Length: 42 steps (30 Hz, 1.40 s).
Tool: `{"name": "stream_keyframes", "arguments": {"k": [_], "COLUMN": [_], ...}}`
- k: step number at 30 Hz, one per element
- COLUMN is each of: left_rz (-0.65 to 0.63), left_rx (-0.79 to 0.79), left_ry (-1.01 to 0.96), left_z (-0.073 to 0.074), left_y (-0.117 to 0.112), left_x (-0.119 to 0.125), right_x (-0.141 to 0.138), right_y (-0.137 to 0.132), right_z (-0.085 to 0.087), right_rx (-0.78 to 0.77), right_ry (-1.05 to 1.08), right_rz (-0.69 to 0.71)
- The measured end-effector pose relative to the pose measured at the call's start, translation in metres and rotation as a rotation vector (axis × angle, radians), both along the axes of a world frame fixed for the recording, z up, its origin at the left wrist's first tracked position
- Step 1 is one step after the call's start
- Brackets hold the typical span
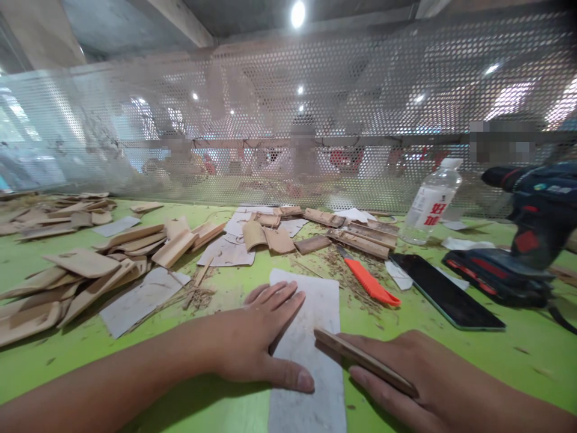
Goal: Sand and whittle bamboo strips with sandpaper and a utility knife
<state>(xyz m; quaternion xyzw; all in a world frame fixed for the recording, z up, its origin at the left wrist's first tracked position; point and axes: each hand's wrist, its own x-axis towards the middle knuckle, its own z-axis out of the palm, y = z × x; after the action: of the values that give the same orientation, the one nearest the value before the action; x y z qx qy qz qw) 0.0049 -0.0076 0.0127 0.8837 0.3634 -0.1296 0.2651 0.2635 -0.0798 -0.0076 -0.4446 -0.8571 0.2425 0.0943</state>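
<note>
My left hand (259,337) lies flat with fingers stretched out on a sheet of grey sandpaper (311,300), pinning its left side to the green table (225,409). My right hand (415,376) is closed round a thin bamboo strip (360,358). The strip's far end rests on the sheet's right edge.
Piles of bamboo pieces (85,270) lie at the left and more (360,237) at the back centre. An orange utility knife (369,279), a black phone (446,291), a cordless drill (527,240) and a plastic bottle (430,201) sit at the right. A perforated screen (288,120) stands behind.
</note>
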Motion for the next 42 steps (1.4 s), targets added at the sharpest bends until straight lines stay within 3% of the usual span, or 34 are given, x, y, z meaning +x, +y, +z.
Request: {"name": "stream_keyframes", "arguments": {"k": [23,34,38,42], "left_rz": [-0.008,0.007,-0.033,-0.006], "left_rx": [-0.005,0.015,0.010,0.015], "left_ry": [-0.053,-0.046,-0.068,-0.041], "left_z": [-0.004,-0.006,-0.007,-0.005], "left_y": [0.001,0.002,0.002,0.002], "left_x": [-0.002,-0.002,-0.002,-0.002], "right_x": [0.002,0.009,0.006,0.007], "right_y": [0.000,0.007,0.007,0.006], "right_z": [-0.006,-0.010,-0.009,-0.011], "right_rx": [0.101,0.202,0.186,0.267], "right_ry": [0.028,-0.120,-0.108,-0.181], "right_rz": [-0.030,-0.003,0.075,0.021]}}
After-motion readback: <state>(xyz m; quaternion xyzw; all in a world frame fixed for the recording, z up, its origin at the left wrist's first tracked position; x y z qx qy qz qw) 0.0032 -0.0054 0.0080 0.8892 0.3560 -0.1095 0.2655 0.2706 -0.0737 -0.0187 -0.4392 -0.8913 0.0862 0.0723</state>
